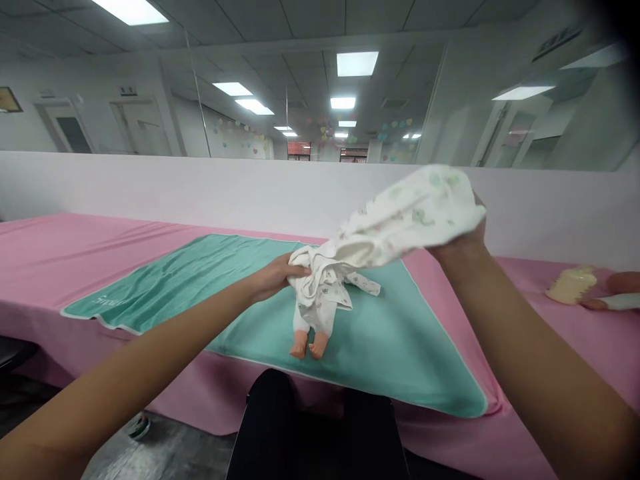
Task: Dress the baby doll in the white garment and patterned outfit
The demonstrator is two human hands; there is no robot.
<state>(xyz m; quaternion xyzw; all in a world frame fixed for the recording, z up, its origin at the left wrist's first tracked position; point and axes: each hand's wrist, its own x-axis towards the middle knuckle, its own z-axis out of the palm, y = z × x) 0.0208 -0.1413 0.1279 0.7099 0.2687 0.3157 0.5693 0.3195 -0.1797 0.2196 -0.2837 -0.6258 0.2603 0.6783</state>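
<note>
A baby doll lies on the green towel, its bare feet toward me. White patterned clothing covers its body, and a small printed sleeve spreads to the right. My left hand pinches white cloth over the doll's upper part. From there a white baby garment with pale green prints stretches up and right to my right hand. That raised hand grips the garment's far end, its fingers mostly hidden behind the blurred fabric. The doll's head is out of sight under the cloth.
Pink cloth covers the table beneath the towel. At the right lie a pale yellow bottle-like object and a partly cut-off skin-coloured object. A white low wall with glass above stands behind the table.
</note>
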